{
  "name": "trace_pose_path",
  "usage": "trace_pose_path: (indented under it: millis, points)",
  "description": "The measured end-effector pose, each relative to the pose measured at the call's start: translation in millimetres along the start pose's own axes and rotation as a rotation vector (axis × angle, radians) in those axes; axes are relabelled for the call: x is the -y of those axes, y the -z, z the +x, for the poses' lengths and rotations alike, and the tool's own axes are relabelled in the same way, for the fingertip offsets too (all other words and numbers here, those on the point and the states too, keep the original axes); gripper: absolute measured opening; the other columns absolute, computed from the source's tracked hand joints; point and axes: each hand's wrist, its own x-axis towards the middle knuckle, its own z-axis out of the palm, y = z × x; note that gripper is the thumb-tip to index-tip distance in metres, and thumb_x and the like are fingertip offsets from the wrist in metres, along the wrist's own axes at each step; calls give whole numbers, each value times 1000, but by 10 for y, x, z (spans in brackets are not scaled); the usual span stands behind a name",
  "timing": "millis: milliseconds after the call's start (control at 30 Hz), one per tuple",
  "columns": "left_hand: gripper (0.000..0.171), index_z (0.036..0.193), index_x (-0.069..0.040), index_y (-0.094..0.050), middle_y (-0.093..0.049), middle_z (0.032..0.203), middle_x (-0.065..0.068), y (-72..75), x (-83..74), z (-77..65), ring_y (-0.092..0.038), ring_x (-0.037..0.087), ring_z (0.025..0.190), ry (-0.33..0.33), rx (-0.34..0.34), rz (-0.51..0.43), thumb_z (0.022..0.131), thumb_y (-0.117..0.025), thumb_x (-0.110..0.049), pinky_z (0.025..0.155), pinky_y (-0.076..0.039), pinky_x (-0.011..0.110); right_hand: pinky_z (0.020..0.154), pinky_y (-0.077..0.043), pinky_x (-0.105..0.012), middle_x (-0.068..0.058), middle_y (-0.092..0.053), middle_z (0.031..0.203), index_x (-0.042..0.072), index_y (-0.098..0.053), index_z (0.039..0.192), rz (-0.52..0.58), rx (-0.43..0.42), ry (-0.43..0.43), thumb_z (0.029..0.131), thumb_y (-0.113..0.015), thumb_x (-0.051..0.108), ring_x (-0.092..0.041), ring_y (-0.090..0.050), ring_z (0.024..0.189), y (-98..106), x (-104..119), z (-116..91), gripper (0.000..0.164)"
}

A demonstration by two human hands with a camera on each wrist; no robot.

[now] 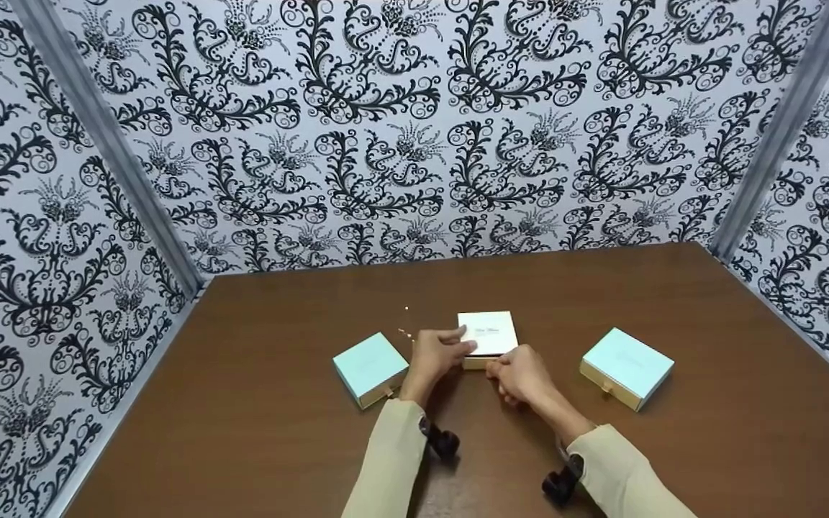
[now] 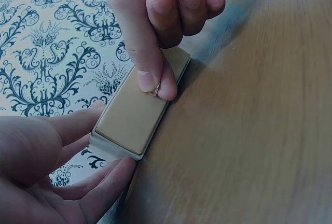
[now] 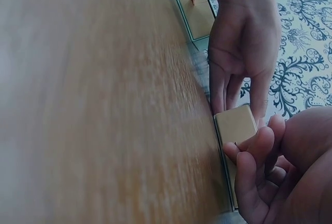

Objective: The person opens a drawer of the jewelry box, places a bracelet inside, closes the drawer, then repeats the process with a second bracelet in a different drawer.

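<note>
A small white-topped drawer box [image 1: 492,331] with a gold front sits mid-table in the head view, dark print on its lid. My left hand [image 1: 437,354] holds its left end, thumb and fingers on opposite sides of the sleeve, as the left wrist view shows. At the box's front is my right hand [image 1: 526,375]; its thumb and forefinger pinch a small gold pull tab [image 2: 154,90] on the drawer front [image 2: 124,123]. The drawer front appears level with the sleeve's edge. The right wrist view shows the drawer front partly hidden by the right fingers.
On the brown table [image 1: 278,432], a mint drawer box [image 1: 368,363] lies left of my hands and another mint box [image 1: 630,362] to the right. A thin string with tiny pale beads [image 1: 405,333] lies behind the left hand. Patterned walls [image 1: 386,144] enclose the table's back and sides.
</note>
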Motion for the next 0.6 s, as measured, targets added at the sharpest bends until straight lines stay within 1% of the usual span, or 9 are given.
trace_pose_path:
  millis: [167, 233, 433, 500, 600]
  points:
    - [38, 122, -2, -70, -71, 123, 13, -2, 2, -1, -76, 20, 91, -11, 20, -12, 87, -78, -13, 71, -57, 24, 38, -41, -21, 3, -47, 41, 4, -69, 62, 9, 18, -19, 93, -65, 10, -8, -47, 35, 14, -12, 29, 31]
    - [37, 123, -3, -70, -70, 127, 10, 1, 0, -2, -75, 20, 93, -3, 22, -14, 88, -78, -14, 71, -56, 23, 38, -41, -21, 3, -47, 40, 3, -69, 61, 20, 23, -32, 91, -65, 9, -8, -47, 34, 24, -15, 41, 31]
    - [36, 120, -5, -72, -71, 126, 8, -4, 28, 17, -74, 17, 91, 13, 6, 15, 87, -79, -16, 69, -55, 22, 38, -44, -23, 2, -49, 41, 2, -74, 70, 42, 7, -65, 91, -67, 10, -8, -48, 34, 33, -27, 77, 23]
    - [36, 120, -5, -72, -71, 125, 8, -8, 35, 22, -73, 15, 90, 9, 4, 26, 87, -79, -16, 69, -55, 22, 38, -45, -23, 2, -50, 42, 3, -75, 72, 45, 4, -69, 91, -67, 10, -8, -48, 34, 31, -33, 84, 22]
    - [36, 119, -4, -72, -71, 125, 9, -11, 35, 30, -73, 16, 91, 8, 4, 15, 86, -80, -17, 69, -56, 23, 39, -46, -24, 2, -49, 41, 3, -75, 72, 46, -1, -67, 91, -67, 11, -8, -48, 34, 30, -41, 87, 22]
